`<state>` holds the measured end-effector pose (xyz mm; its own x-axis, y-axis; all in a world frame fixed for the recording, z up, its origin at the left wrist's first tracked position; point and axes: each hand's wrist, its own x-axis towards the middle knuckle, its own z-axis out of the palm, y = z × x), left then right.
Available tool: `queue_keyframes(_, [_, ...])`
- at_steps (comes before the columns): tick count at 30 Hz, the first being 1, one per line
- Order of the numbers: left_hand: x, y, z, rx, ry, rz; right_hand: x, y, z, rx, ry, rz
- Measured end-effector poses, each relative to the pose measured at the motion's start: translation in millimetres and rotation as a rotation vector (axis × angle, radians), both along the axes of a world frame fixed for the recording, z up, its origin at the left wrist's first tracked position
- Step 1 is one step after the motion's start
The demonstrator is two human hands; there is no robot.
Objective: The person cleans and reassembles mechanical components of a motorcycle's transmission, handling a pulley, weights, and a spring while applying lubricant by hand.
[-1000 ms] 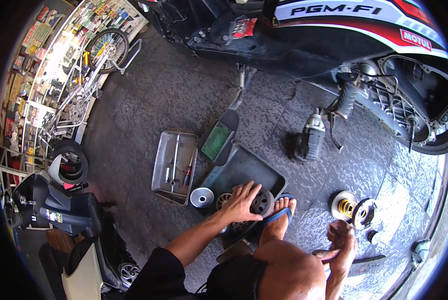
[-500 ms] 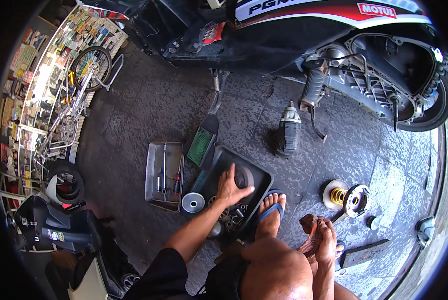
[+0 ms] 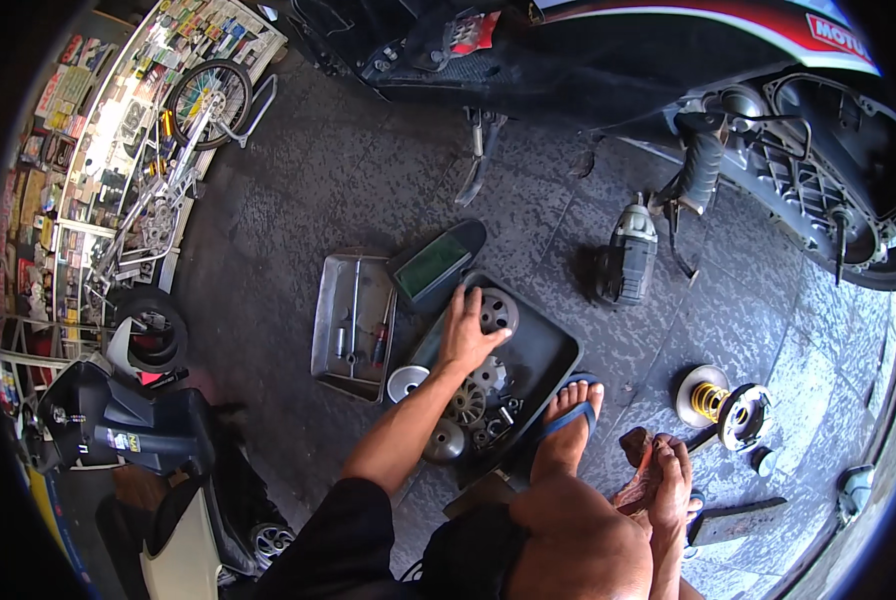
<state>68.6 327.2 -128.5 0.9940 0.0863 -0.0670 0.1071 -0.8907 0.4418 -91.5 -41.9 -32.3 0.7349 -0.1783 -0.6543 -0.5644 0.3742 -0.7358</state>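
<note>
The dark tiled floor (image 3: 288, 225) carries a black tray (image 3: 550, 345). A metal pan (image 3: 336, 305) lies just left of the tray. Beside the tray's far-left edge sits a green-and-black box (image 3: 435, 265). Beyond the tray, rightward, lies a power wrench (image 3: 630, 262). Well right of the tray are a spring assembly (image 3: 710, 401), a small black cap (image 3: 763, 461) and a flat bar (image 3: 736, 522); a sandalled foot (image 3: 566, 425) rests just right of it.

a head-worn fisheye faces the floor (image 3: 288, 180) below.
</note>
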Motion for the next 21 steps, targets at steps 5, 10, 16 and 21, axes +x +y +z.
queue_keyframes(5, [-37.5, 48.8, 30.3, 0.002, 0.035, 0.292, 3.7, -7.6, -12.9, 0.002, 0.002, 0.004])
queue_keyframes(10, [-143.0, 68.7, 24.2, 0.056, 0.072, 0.430, 13.4, -6.3, -15.9, 0.052, 0.002, 0.013])
queue_keyframes(16, [-214.7, 52.9, 5.3, -0.174, 0.304, 0.944, 17.8, -7.8, -18.7, 0.019, -0.004, 0.052])
queue_keyframes(21, [-233.2, 59.6, -22.4, -0.290, 0.249, 1.181, 17.6, -6.2, -13.7, 0.023, -0.021, 0.069])
